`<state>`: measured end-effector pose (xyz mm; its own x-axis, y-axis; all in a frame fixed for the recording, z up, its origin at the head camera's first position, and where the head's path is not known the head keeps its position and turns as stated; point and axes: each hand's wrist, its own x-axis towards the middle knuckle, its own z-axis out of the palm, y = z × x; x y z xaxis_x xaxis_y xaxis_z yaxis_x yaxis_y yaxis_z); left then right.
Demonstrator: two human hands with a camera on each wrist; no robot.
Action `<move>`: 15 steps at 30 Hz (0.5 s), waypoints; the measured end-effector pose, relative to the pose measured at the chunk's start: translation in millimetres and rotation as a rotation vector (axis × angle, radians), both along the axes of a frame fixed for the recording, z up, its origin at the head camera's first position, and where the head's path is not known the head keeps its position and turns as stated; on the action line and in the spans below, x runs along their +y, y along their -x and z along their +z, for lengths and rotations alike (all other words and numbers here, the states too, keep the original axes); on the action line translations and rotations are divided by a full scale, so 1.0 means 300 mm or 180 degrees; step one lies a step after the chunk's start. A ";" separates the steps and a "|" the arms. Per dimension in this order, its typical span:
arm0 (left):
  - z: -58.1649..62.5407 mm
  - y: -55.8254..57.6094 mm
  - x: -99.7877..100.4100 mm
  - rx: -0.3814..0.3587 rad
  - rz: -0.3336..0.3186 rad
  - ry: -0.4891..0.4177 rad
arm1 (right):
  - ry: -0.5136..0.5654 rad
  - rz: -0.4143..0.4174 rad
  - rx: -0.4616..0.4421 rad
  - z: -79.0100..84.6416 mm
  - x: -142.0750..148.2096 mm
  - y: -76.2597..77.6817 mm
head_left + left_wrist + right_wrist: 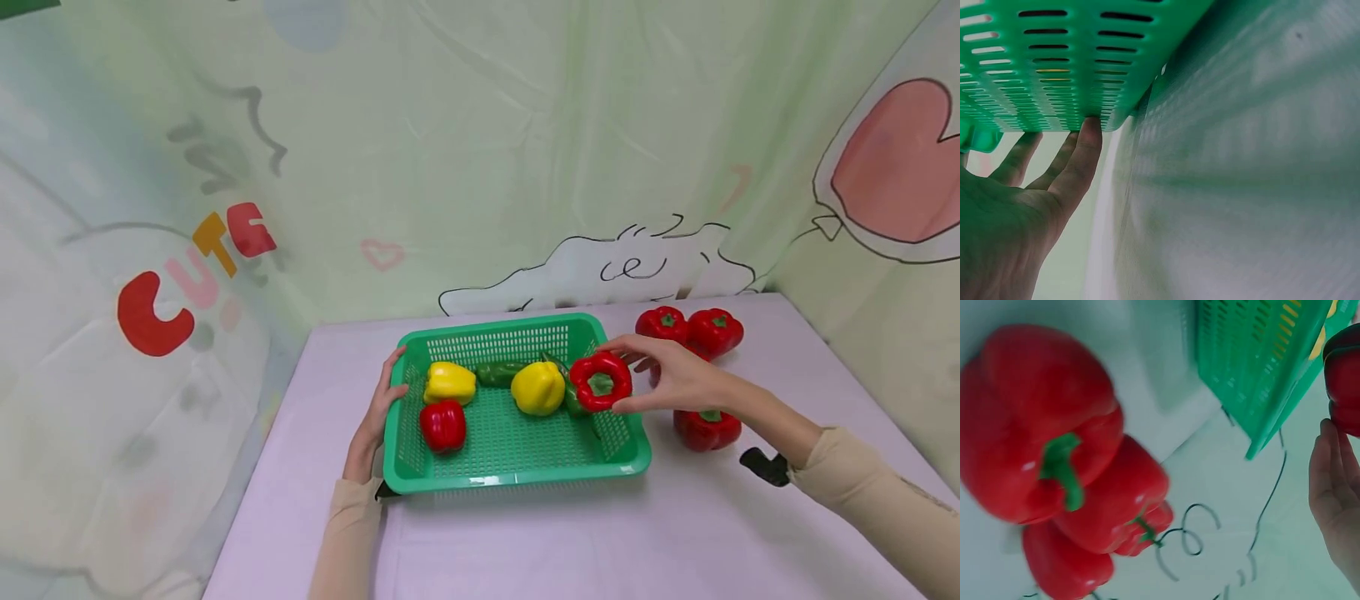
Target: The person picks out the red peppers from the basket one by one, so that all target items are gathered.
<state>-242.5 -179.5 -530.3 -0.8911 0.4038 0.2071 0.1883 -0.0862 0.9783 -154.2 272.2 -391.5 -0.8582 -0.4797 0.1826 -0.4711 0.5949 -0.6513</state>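
Note:
A red bell pepper [621, 382] is pinched between the thumb and fingers of my right hand [667, 375]. It hangs over the right end of the green basket [517, 477], its stem end facing the head camera. My left hand [381, 408] grips the basket's left side, thumb over the rim. In the left wrist view its fingers [1079, 162] reach along the slotted outer wall. Inside the basket lie a yellow bell pepper [450, 383], a second yellow bell pepper [537, 389], another red bell pepper [443, 427] and long green peppers [498, 374].
Several more red bell peppers [1035, 419] sit on the lilac-covered table [465, 550], to the right of the basket. Behind the table hangs a printed curtain [465, 167]. A black strap [765, 467] shows at the right wrist.

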 end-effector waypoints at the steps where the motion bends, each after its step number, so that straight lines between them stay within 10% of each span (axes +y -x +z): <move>1: -0.002 -0.002 0.000 -0.0018 -0.0002 0.0007 | 0.0022 -0.0042 -0.0024 -0.003 0.014 -0.004; 15: 0.002 -0.002 0.000 -0.0067 0.0015 -0.0003 | 0.0221 -0.1033 -0.0397 0.015 0.232 -0.023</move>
